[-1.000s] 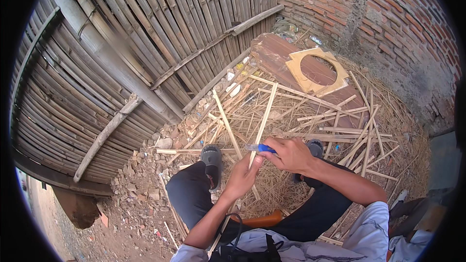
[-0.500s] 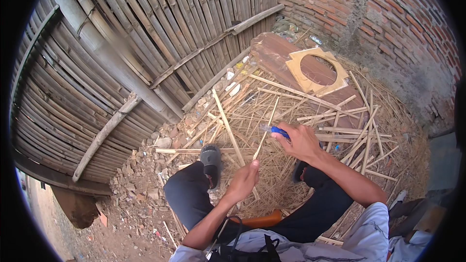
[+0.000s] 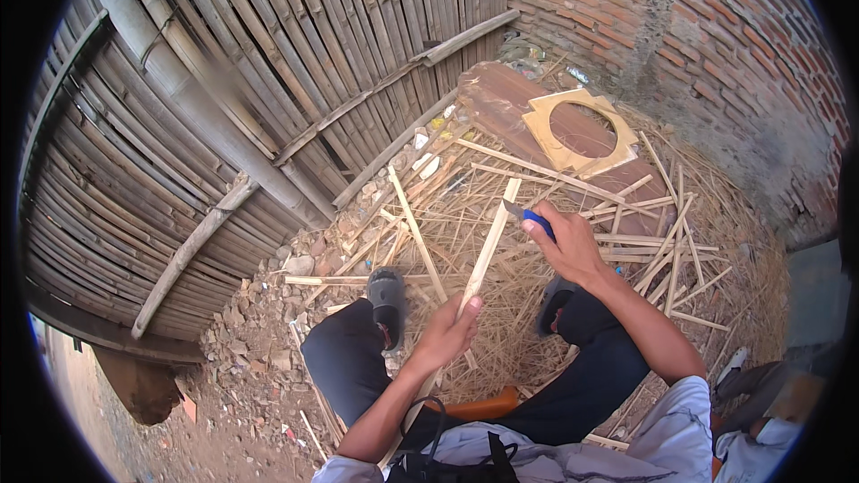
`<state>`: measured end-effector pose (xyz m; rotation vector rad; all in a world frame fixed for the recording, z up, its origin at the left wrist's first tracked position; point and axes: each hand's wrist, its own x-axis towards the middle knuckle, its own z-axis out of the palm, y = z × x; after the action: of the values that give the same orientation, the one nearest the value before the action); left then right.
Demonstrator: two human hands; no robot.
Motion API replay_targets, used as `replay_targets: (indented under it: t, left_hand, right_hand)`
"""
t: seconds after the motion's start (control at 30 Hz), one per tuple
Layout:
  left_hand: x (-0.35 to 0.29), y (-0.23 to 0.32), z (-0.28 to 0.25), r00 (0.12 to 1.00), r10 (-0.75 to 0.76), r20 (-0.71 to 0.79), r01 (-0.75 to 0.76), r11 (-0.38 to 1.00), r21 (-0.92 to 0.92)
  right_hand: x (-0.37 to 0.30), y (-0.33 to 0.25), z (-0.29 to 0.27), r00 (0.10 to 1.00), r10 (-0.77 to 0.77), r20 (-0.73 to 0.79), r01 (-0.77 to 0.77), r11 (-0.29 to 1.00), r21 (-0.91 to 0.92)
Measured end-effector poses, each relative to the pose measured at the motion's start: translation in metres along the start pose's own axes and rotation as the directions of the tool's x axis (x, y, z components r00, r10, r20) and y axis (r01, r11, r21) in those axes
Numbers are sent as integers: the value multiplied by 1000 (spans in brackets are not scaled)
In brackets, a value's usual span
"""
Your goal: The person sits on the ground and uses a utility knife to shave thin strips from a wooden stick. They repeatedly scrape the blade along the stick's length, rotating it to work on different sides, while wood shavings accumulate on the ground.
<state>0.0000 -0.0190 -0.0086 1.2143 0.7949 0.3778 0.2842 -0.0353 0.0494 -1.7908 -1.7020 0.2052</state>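
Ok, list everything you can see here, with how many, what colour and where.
bamboo strip: one, pale yellow, held in left hand, slanting up toward the knife
knife: one, blue handle, in right hand, blade by the strip's top
loose bamboo strips: many, pale, scattered on the ground ahead
shavings: heap, straw-coloured, around the feet
board with round hole: one, tan, on a brown sheet
bamboo fence: one, grey-brown, left
brick wall: one, red, right
sandals: two, dark, on feet
left hand: gripping strip
right hand: gripping knife
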Motion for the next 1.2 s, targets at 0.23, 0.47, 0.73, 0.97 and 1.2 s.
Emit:
replay_targets:
  t: [0.23,0.47,0.73,0.97,1.2]
  left_hand:
    - [-1,15,-5,995,47,-86,-53,997,-60]
    - [9,-6,-6,939,318,-128,-292,938,190]
    - [10,-11,-8,979,180,-98,-157,966,205]
    - [10,-7,-4,970,210,-121,-173,950,259]
    - [3,-16,-8,982,158,-104,-118,942,314]
  right_hand:
    - [-24,-37,30,951,-256,173,248,967,64]
    - [-34,-45,47,944,-266,194,260,964,56]
    - [-31,-49,44,944,-277,180,264,960,89]
    - [-30,-48,42,951,-234,200,228,972,54]
    - [-3,-28,18,997,-29,78,31,999,-30]
